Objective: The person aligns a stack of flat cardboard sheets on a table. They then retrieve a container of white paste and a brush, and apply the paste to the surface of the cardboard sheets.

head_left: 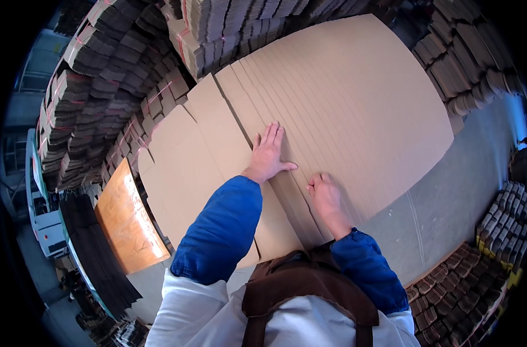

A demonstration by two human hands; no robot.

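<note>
A broad spread of overlapping brown cardboard sheets point(367, 104) lies in front of me, their edges stepped like a fan toward the middle. My left hand point(267, 153) presses flat near a dark gap in the spread, with its fingers extended and thumb out to the right. Left of that gap is another flat cardboard sheet point(182, 150) with slots cut in its edge. To the right, my right hand point(327, 198) rests on the fanned sheets with its fingers curled closed. Whether a sheet edge is pinched under those fingers is hidden.
Tall bundled stacks of cardboard point(96, 87) rise at the left, with more stacks point(217, 40) behind the sheets. A shiny wooden board point(127, 217) lies at the left. Further bundles point(460, 289) stand at the lower right, beside the grey floor point(414, 225).
</note>
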